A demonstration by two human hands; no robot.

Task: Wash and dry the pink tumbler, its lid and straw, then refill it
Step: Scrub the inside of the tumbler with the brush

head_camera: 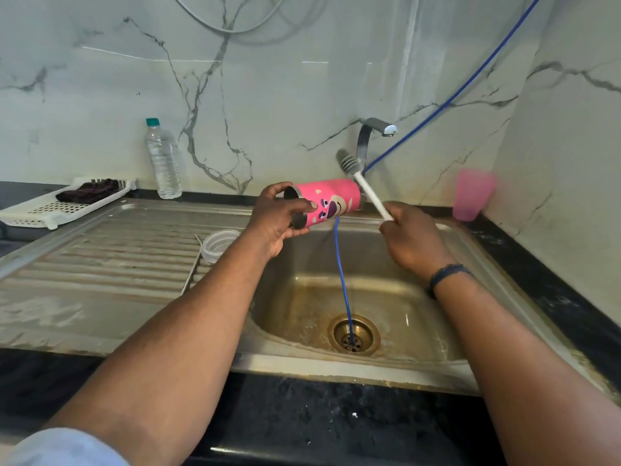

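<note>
Tumbler (331, 202) held sideways, open mouth pointing left.

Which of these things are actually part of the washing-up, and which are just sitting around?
In use:
- tumbler, held on its side by the left hand
- brush, held by the right hand
- lid and straw on the drainboard
- sink, tap

Lying about:
- water bottle
- pink cup
- white tray with a dark cloth
- blue hose
</note>
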